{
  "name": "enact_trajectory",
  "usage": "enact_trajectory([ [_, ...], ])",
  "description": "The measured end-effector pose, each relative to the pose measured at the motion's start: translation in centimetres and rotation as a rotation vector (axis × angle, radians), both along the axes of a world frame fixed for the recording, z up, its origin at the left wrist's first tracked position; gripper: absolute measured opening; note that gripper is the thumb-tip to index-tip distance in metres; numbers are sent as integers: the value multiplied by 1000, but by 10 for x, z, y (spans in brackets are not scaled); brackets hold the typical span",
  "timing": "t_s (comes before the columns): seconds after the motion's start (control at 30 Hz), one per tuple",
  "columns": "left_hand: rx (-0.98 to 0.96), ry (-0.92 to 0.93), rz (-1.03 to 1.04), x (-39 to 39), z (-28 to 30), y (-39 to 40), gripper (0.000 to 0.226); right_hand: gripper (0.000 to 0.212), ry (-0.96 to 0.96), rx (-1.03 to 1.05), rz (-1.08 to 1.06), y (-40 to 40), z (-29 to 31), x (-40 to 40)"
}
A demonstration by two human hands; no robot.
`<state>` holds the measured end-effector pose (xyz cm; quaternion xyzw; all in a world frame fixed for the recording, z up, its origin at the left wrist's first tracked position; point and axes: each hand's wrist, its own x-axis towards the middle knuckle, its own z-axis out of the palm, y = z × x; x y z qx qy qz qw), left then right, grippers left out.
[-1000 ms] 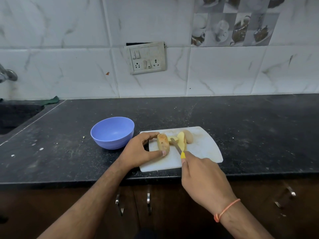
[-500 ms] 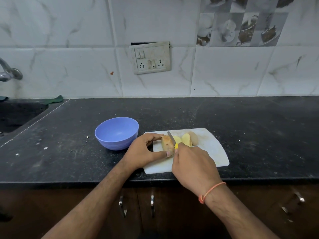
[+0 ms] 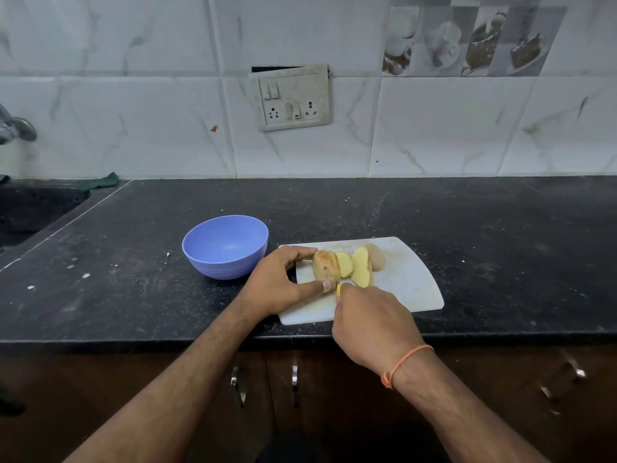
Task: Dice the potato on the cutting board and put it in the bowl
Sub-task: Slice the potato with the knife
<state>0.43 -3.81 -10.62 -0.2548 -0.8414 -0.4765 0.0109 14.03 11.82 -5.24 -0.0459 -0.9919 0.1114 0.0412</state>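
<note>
This is showing a home kitchen. A dark stone worktop (image 3: pixel 467 228) is running along a wall of white marbled tiles (image 3: pixel 133 128), with a picture tile of cups and desserts (image 3: pixel 467 38), a switch-and-socket plate (image 3: pixel 289 97), a tap (image 3: pixel 16 127) over a sink (image 3: pixel 30 212), and brown cupboard doors with metal handles (image 3: pixel 293 382) underneath.

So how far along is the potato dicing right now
Done: a few slices lie cut on the white plastic cutting board. In hand: the left hand grips the uncut brown potato end while the right hand holds the yellow-handled knife against it. Left: no dicing yet, and the blue round bowl holds nothing.
</note>
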Motion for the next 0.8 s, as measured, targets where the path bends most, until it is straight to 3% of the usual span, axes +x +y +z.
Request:
enact_trajectory([
  [0.17,-8,-5,7,-1,0,-1,68,11,6,-8,28,3,-11,23],
  [0.37,-2,-9,19,-2,-1,-1,77,22,45,69,50,10,-13,56],
  [0.6,12,-47,29,-2,-1,-3,87,20,73,21,25,26,-8,62],
  [0.8,-2,-34,23,-1,0,-3,74,20,131,-51,19,23,2,48],
])
